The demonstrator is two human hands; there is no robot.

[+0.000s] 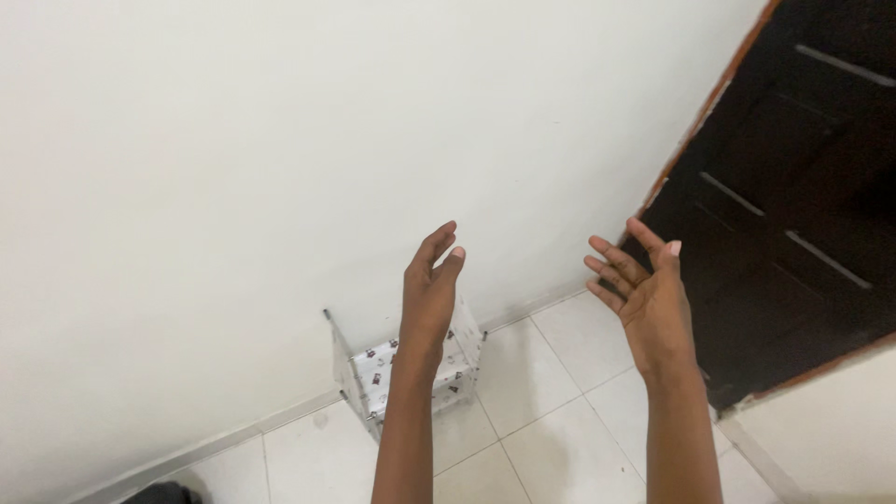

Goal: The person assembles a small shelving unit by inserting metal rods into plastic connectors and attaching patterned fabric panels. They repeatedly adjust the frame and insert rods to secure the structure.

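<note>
I am holding both of my bare hands up in front of me, and neither is holding or touching anything. Directly below and behind my left hand [429,294], on the floor against the wall, a small box-shaped rack [411,369] is standing; it is made of thin metal rods with clear or white plastic panels, and some panels are showing a pattern of small dark figures. My left forearm is crossing in front of it, hiding its middle. The rack is well below and to the left of my right hand [649,299].

The wall [280,168] behind my hands is looking smooth, matte and plain white. The floor [560,411] beneath them is showing glossy white square tiles with thin grey grout lines, and a pale skirting strip is running where wall and floor meet. Just beyond my right hand, a dark wooden door [793,187] with raised panel lines is sitting in a reddish-brown frame.

My left hand is turning edge-on to me, fingers straight and close together, thumb resting alongside them. My right hand is opening wide, palm facing left, fingers spreading slightly and curling a little at the tips. The two hands are staying well apart.
</note>
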